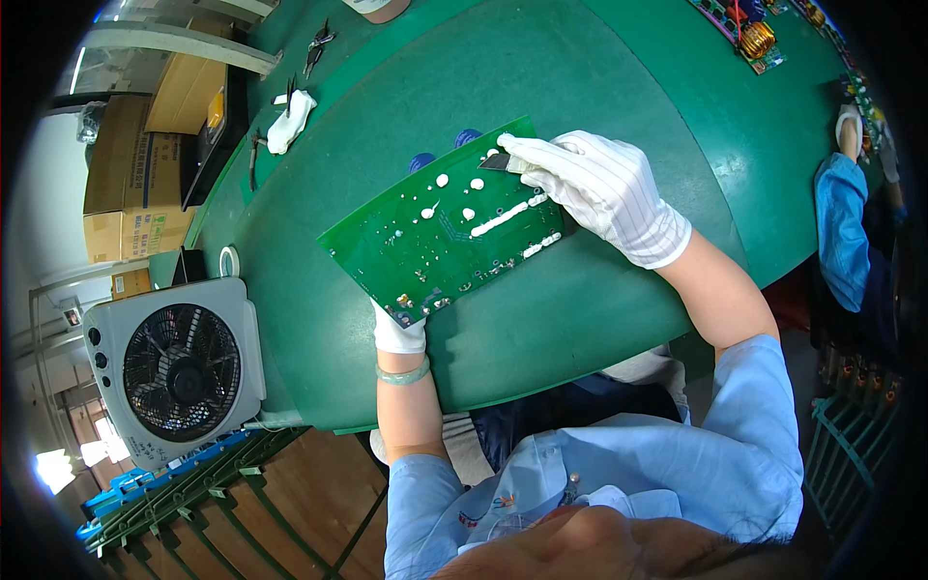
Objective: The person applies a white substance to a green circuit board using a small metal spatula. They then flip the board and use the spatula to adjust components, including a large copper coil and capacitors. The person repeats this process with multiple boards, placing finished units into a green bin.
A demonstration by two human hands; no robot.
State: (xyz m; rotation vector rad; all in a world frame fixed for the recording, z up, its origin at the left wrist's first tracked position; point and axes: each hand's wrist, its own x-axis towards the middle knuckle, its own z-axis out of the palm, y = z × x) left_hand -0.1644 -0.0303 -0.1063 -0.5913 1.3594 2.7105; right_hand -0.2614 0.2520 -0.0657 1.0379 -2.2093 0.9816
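A green circuit board (377,237) is tilted above the table, its underside turned up. White blobs and strips of paste-like material dot it, and blue round parts (421,161) poke out beyond its far edge. My left hand (396,336), in a white glove, holds the board at its near-left corner; the fingers are hidden behind it. At the far-right corner my right hand (604,188), in a striped white glove, pinches a small dark flat blade (495,162). The blade's tip is over the board beside a white blob; whether it touches cannot be made out.
A box fan (182,372) stands left of the green table (619,319). Pliers (317,46), a white cloth (291,123) and a tape roll (229,261) lie along the left side. Another board with a copper coil (757,41) and a co-worker's blue sleeve (841,227) are at right.
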